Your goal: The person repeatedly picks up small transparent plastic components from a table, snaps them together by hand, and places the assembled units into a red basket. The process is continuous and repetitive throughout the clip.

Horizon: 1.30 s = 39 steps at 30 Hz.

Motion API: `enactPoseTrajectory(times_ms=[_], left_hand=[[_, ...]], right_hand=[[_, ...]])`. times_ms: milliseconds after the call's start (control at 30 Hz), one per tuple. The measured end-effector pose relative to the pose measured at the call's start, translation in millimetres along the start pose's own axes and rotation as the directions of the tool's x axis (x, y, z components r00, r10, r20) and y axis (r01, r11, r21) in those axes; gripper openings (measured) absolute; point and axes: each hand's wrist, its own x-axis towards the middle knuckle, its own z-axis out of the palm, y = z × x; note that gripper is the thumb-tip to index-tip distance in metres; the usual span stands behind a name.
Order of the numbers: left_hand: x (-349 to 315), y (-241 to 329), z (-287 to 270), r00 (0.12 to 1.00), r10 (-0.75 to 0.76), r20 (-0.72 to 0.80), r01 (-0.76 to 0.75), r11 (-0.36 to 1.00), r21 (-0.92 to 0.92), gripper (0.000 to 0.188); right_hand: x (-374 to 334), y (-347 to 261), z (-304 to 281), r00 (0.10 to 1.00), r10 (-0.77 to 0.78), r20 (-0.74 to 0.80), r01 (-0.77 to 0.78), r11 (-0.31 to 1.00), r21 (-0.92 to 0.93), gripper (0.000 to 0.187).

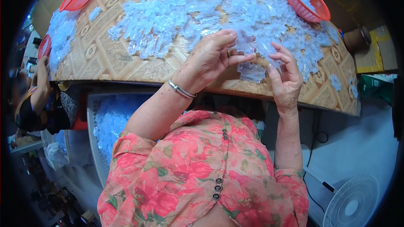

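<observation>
Left hand (209, 55): thumb and forefinger pinch a clear piece (245, 41), upper centre of the frame. Right hand (288, 72): thumb and fingers curl about a second piece (265, 49); firmness of grip cannot be told. Pieces appear light, stiff, slippery; grip side edges. Second piece's long axis slopes upper left to lower right; first piece's is unclear.

clear bluish plastic pieces (245, 42) — notched, held up; like pieces (168, 17) — loose, overlapping; spread across tabletop (101, 61)

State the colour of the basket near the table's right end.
The basket is red, showing best in the head view.
</observation>
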Motion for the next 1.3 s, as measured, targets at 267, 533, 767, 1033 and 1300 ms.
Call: enactPoseTrajectory(times_ms=[267, 533, 767, 1033, 1300], left_hand=[[-16, -18, 3, 0.999, -0.042, -0.006, 0.041, 0.999, -0.032, 0.023], [-21, -17, 10, 0.997, -0.072, -0.014, 0.071, 0.996, -0.060, 0.040], [-24, -15, 14, 0.998, -0.058, -0.026, 0.057, 0.997, -0.058, 0.041], [-23, -19, 17, 0.999, -0.030, -0.019, 0.027, 0.993, -0.115, 0.048], [-22, -13, 8, 0.989, -0.091, 0.120, 0.067, 0.979, 0.191, 0.049]], right_hand=[[-6, 2, 6, 1.000, 0.016, 0.021, -0.016, 1.000, 0.025, 0.021], [-5, -5, 6, 0.997, -0.029, 0.068, 0.039, 0.989, -0.140, 0.025], [-7, 0, 7, 1.000, 0.015, -0.013, -0.015, 1.000, -0.023, 0.029], [-5, -17, -6, 0.990, -0.138, -0.022, 0.121, 0.927, -0.356, 0.027], [-10, -17, -7, 0.955, 0.285, -0.075, -0.242, 0.903, 0.354, 0.035]])
